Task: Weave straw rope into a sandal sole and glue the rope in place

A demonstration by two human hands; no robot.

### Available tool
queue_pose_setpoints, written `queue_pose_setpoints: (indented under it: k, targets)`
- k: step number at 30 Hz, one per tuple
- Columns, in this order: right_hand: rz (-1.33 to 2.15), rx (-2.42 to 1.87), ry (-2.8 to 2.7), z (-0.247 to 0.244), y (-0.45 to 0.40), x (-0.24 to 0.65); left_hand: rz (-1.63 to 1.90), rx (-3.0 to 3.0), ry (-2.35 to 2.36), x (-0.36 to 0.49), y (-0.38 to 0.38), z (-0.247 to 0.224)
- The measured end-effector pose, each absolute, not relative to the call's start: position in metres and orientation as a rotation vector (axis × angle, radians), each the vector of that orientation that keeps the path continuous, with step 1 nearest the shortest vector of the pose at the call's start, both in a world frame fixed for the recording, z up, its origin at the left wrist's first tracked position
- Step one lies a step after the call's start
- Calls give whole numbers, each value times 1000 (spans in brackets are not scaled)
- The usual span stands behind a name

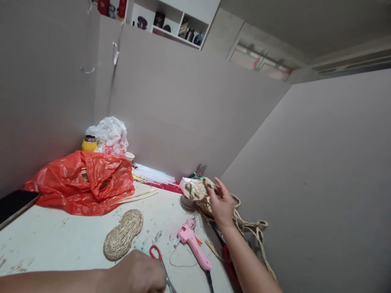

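Note:
At the bottom of the view my left hand [136, 272] is curled closed; whatever its fingers hold, if anything, is hidden. Beside it lie red-handled scissors [156, 253], partly covered by the hand. My right hand [222, 206] reaches to the back right, fingers apart, at a woven straw piece [197, 189] on a heap of braided straw cord [249, 225]. I cannot tell how firmly it touches the piece. A flat, sole-shaped coil of braided straw [124, 235] rests on the white table [76, 236]. Between the hands lies a pink hot glue gun [194, 246].
An orange-red plastic bag [88, 183] sits at the left, near a phone [16, 205] and a yellow jar [89, 143]. Behind are a white bag [110, 134], glue sticks [155, 175] and pliers [200, 171]. Grey walls [171, 101] border the table.

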State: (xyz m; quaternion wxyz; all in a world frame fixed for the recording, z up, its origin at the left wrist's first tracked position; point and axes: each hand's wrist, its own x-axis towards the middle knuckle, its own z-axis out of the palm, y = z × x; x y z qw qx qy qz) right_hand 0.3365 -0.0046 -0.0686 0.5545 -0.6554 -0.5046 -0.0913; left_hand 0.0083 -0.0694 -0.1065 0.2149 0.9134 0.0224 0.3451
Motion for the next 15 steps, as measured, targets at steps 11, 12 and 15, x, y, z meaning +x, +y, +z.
queue_pose_setpoints:
  k: [11,12,15]
  targets:
    - [180,-1226,-1273,-76,-44,238,753,1065,641,10,-29,-68]
    - [207,-1211,-1290,-77,-48,231,759,1047,620,11,-27,-69]
    - [273,-1186,-1338,-78,-60,217,798,1061,585,12,-25,-71]
